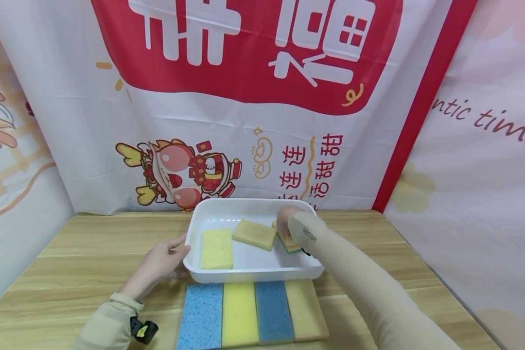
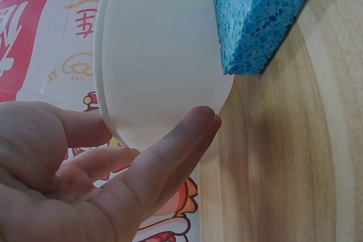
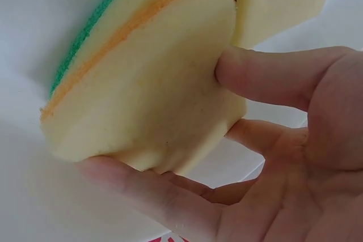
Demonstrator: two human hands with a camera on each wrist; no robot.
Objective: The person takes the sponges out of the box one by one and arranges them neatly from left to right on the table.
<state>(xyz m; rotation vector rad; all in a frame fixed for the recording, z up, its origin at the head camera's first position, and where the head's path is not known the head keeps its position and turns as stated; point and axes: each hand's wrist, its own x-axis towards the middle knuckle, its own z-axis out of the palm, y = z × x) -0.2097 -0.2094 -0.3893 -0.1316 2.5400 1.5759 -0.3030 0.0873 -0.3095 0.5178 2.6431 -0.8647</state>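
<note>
Right hand (image 3: 306, 168) pinches an orange-edged sponge (image 3: 153, 77) — thumb one side, fingers the other — at about two o'clock inside the white tub (image 1: 253, 276). From where I stand, a red-and-white banner (image 1: 249, 73) hangs at twelve, behind the wooden table (image 1: 100, 257). Toward the table's far edge sits the tub, with the left hand (image 1: 157, 265) gripping its end at nine o'clock. At six, just outside, four sponges (image 1: 239, 316) lie side by side: speckled blue, yellow, plain blue, beige. Inside — a pale yellow sponge (image 1: 217, 249) at nine, a tan sponge (image 1: 254, 235) near the middle, a green-edged sponge (image 3: 85, 41) right beside the pinched one.
</note>
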